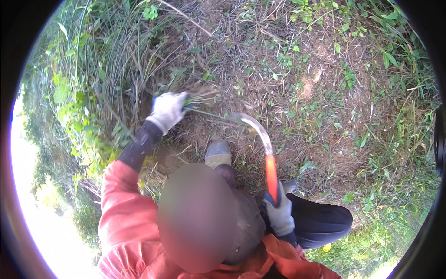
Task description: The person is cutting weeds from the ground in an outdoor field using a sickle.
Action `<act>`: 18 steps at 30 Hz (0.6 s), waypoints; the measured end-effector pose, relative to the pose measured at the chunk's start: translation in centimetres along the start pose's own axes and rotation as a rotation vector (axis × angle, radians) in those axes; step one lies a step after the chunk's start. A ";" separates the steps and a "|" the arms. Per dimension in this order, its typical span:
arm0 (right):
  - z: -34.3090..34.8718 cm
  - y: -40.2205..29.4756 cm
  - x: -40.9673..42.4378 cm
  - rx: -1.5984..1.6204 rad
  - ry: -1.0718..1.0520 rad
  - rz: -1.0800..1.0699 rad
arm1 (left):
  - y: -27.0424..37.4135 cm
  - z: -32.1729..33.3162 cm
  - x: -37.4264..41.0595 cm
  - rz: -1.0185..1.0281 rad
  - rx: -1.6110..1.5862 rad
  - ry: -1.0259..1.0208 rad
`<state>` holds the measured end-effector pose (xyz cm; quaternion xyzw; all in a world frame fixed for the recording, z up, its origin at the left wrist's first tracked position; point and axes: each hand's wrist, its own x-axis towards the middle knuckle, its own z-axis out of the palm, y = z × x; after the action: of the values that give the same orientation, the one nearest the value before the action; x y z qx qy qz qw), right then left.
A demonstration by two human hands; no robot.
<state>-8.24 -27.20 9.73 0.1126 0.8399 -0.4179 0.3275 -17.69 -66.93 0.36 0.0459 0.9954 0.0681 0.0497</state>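
My left hand (168,111), in a white work glove with blue on the palm side, is closed around a small bunch of grass stems (204,101). Their ends stick out to the right, over the ground. My right hand (279,215), also gloved, grips a sickle (271,174) by its orange handle. The curved metal blade (258,129) points away from me and bends left, its tip blurred near the stems. I cannot tell whether the blade touches any of them.
Tall grass and leafy weeds (118,66) stand thick on the left. Dry cut stalks and low plants cover the soil (237,69) ahead. My boot (218,151) and bent right knee (320,218) are close to the sickle. More greenery (400,150) grows on the right.
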 end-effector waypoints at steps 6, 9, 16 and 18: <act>-2.8 -2.8 1.8 0.157 0.116 -0.038 | -7.3 -0.6 -5.1 -0.342 0.166 0.049; 0.1 -6.1 9.2 0.146 0.119 -0.237 | -4.5 -2.5 -3.4 -0.328 0.097 -0.116; 6.6 -8.3 19.7 -0.507 0.072 -0.639 | 2.2 -2.6 6.7 -0.178 0.076 0.024; 6.6 -5.3 18.1 -0.437 0.055 -0.651 | -1.0 0.6 7.5 -0.281 0.096 -0.094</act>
<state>-21.44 -37.20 -1.44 -0.2210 0.9094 -0.3080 0.1714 -25.18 -67.11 -1.06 -0.0885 0.9907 0.0108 0.1031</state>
